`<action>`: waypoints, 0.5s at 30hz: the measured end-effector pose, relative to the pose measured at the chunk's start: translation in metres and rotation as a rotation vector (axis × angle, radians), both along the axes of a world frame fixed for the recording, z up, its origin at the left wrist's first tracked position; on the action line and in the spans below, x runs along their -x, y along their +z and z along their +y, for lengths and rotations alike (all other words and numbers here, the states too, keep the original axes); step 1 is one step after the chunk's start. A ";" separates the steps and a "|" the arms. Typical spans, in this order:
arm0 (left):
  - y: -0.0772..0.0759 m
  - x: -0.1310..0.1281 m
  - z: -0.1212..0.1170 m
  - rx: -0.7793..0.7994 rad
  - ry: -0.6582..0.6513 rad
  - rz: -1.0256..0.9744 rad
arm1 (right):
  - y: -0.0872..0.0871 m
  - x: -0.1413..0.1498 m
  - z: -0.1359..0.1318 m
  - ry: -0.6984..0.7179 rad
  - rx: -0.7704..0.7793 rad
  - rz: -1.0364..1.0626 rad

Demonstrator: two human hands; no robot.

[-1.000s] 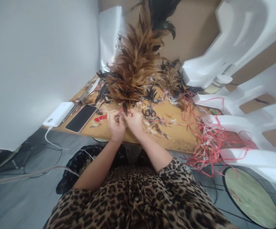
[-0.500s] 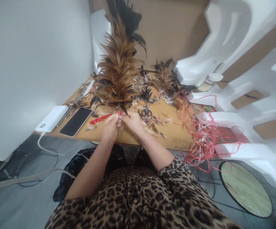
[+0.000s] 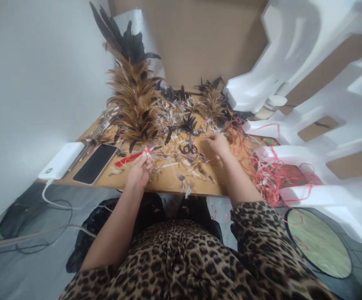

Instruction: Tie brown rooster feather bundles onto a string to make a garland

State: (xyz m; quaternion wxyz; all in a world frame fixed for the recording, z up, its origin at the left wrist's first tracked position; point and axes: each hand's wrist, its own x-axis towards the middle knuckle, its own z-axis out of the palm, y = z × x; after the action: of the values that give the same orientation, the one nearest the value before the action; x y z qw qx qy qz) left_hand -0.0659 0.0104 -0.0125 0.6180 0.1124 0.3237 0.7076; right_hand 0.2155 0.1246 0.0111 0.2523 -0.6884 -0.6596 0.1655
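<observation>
A tall brown feather plume [image 3: 133,93] with black feathers at its top leans to the left over the table. My left hand [image 3: 139,171] is closed round its lower end, where red string is wrapped and pale quill ends show. Under that end lies a flat red strip [image 3: 127,159]. My right hand [image 3: 218,146] is out to the right, thumb and fingers pinched on a thin red string [image 3: 201,138] that runs towards the plume. Black-handled scissors [image 3: 188,149] lie between the hands, beside a small tuft of black feathers [image 3: 189,123].
Feather scraps litter the wooden table [image 3: 168,182]. A smaller feather bunch [image 3: 212,104] lies at the back. Tangled red string [image 3: 270,175] hangs over white foam pieces [image 3: 315,196] at right. A phone [image 3: 95,164] and white power bank [image 3: 62,160] with a cable lie left.
My right hand has left the plume's base and moved right with the string. The plume's top has tilted left. My left hand stays at its lower end, and the view has shifted slightly.
</observation>
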 end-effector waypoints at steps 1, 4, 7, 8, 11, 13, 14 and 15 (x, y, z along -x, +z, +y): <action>0.000 -0.001 -0.001 0.002 -0.004 -0.002 | 0.000 -0.014 0.008 -0.092 0.011 -0.078; 0.001 -0.002 -0.003 0.013 0.000 -0.009 | -0.002 -0.047 0.026 -0.276 0.043 -0.204; 0.001 -0.003 -0.005 0.035 0.012 -0.012 | -0.007 -0.064 0.037 -0.314 0.036 -0.286; 0.001 -0.003 -0.006 0.040 0.014 -0.010 | -0.009 -0.067 0.040 -0.299 0.038 -0.321; 0.000 -0.005 -0.008 0.036 0.002 0.003 | -0.016 -0.070 0.050 -0.248 0.067 -0.433; 0.000 -0.006 -0.008 0.032 0.001 0.009 | -0.019 -0.069 0.054 -0.259 0.092 -0.491; 0.000 -0.006 -0.008 0.031 0.004 0.011 | -0.020 -0.068 0.055 -0.265 0.094 -0.509; 0.000 -0.006 -0.008 0.030 0.007 0.015 | -0.020 -0.065 0.054 -0.252 0.084 -0.521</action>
State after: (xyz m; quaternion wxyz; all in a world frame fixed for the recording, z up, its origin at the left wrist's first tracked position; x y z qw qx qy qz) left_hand -0.0596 0.0028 -0.0125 0.6148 0.1075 0.3394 0.7038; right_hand 0.2806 0.1787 -0.0087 0.0643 -0.7939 -0.6042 -0.0220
